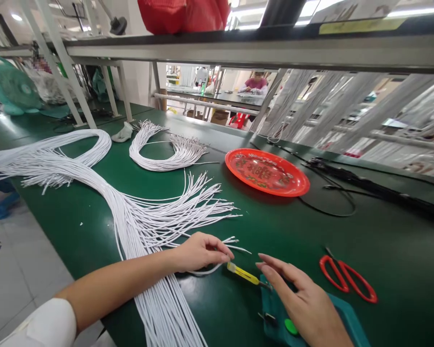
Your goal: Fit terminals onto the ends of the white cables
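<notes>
With its fingers pinched, my left hand (204,251) holds the end of a white cable (211,271) beside the pale tip of a yellow tool (246,274). The tool's metal shaft runs to a teal device (273,308) with a green button. Over that device is my right hand (300,294), its fingers stretched out and apart, nothing in it. A large bundle of white cables (126,217) fans out under and behind my left forearm. Red-handled scissors (347,277) lie to the right of my right hand.
A red plate (267,172) and a curved smaller cable bundle (166,156) lie farther back on the green table (83,231). Black cables (376,185) stretch along the right. A shelf rail (238,50) crosses above. A person (255,86) sits in the background.
</notes>
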Demonstrator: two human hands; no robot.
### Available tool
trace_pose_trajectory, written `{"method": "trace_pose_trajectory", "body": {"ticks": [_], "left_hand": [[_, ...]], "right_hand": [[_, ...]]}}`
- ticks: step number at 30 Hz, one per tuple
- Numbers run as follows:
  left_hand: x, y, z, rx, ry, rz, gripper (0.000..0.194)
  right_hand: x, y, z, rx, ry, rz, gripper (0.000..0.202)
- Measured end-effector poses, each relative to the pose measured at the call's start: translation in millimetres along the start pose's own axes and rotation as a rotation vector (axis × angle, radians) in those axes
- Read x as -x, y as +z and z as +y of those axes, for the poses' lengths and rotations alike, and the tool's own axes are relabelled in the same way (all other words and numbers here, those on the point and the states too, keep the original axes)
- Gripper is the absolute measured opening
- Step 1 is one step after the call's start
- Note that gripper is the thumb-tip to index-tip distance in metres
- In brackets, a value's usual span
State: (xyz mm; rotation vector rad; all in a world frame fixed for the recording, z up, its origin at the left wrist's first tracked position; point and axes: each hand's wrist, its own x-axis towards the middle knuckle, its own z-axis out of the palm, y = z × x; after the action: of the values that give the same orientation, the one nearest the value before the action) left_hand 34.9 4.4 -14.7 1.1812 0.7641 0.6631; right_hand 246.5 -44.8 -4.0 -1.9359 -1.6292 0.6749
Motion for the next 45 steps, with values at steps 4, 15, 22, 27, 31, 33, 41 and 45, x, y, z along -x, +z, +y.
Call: {"method": "trace_pose_trajectory", "body": {"ticks": [4,15,22,27,31,33,41,45], "left_hand": [[-1.5,-0.1,5.9,-0.066,0.169,0.040,0.011],[-28.0,-21.8,32.4,-0.108,0.160,-0.002,0.025],[-64.2,-45.0,18.0,-0.878,0.253,0.275,0.027],[-69.1,-50.4,10.4,-1.093,0.287,0.279,0.024],[-38.8,-24.9,12.2,-1.261,0.443,0.129,0.029],[-12.8,-7.8,12.0,-1.324,0.539,0.034,0.029],[49.3,20.7,-27.1,-1.268,0.366,-0.774,0.010],[42.2,16.2,-15.5,-1.091,0.223,-0.674,0.003]], "right_hand": [[0.2,-0.2,0.5,-0.010,0.003,-0.008,0.052],[1.1,-4.1,-6.2,0.058,-0.037,-0.024,0.056],[0.0,-1.2,-1.3,0.120,-0.158,0.018,0.050],[-0.6,-1.8,-1.5,0.149,-0.204,0.052,0.050],[0.5,-1.6,-0.3,0.122,-0.183,0.034,0.050],[1.1,-1.2,0.8,0.101,-0.179,0.023,0.049],[-0.2,-0.5,0.0,0.106,-0.158,-0.019,0.049],[-1.1,0.8,3.4,0.121,-0.124,-0.011,0.051]]}}
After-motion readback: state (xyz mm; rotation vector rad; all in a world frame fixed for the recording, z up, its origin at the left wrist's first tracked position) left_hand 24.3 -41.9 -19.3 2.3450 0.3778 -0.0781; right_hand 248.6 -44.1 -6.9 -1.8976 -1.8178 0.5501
